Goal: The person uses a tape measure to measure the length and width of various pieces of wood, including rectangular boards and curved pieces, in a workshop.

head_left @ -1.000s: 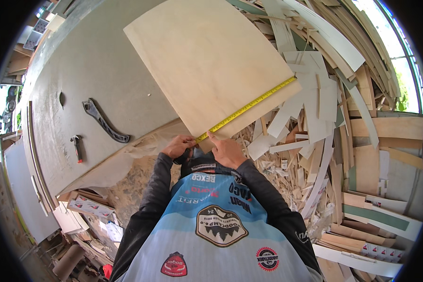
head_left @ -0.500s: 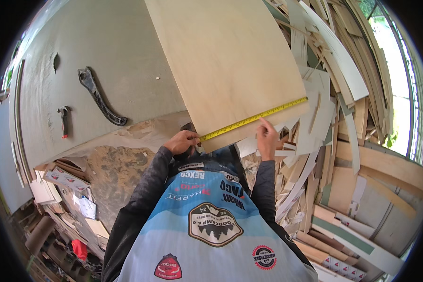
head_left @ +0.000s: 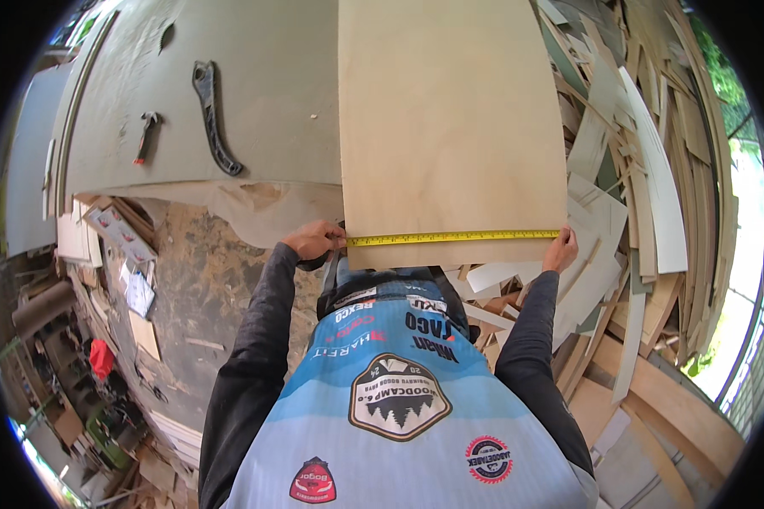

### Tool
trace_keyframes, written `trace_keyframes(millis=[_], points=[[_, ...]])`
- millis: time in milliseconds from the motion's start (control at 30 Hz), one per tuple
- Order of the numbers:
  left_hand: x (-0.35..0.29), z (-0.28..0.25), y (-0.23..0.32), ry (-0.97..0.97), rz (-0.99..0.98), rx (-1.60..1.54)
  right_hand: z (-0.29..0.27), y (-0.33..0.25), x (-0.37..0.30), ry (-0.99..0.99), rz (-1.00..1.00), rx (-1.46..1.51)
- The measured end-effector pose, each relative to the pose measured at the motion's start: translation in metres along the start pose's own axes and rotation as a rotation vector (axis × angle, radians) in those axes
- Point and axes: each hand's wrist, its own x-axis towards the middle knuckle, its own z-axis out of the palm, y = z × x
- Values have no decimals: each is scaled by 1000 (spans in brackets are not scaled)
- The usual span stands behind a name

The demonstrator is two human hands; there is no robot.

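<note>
A yellow tape measure [head_left: 450,238] stretches straight across the near end of a pale plywood board [head_left: 454,119]. My left hand [head_left: 316,240] is closed at the board's left edge, gripping the tape there; something dark beside the fingers is mostly hidden. At the opposite edge my right hand [head_left: 560,249] pinches the tape's other end against the corner of the board. A narrow strip of plywood shows between the tape and my body.
On the grey-green sheet [head_left: 272,93] left of the board lie a hammer [head_left: 148,136], a long curved black tool part [head_left: 211,119] and a leaf [head_left: 167,36]. Wood offcuts [head_left: 603,144] pile up on the right. A red cloth-like item [head_left: 101,359] sits among clutter at lower left.
My right hand has moved from the middle of the tape's near side to its right end. The view has turned, so the board and tape now look straighter.
</note>
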Motion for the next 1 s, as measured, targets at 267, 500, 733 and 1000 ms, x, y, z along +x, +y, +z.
trace_keyframes(millis=[267,500,733,1000], points=[[-6,13,3,157,-17,53,2,-6,-6,63,49,159],[-6,10,8,138,30,84,-3,16,6,-5,11,103],[-12,5,11,52,-5,-60,-28,0,34,-283,-87,-118],[-8,-1,9,20,5,-53,-43,-23,48,-413,-179,-190]])
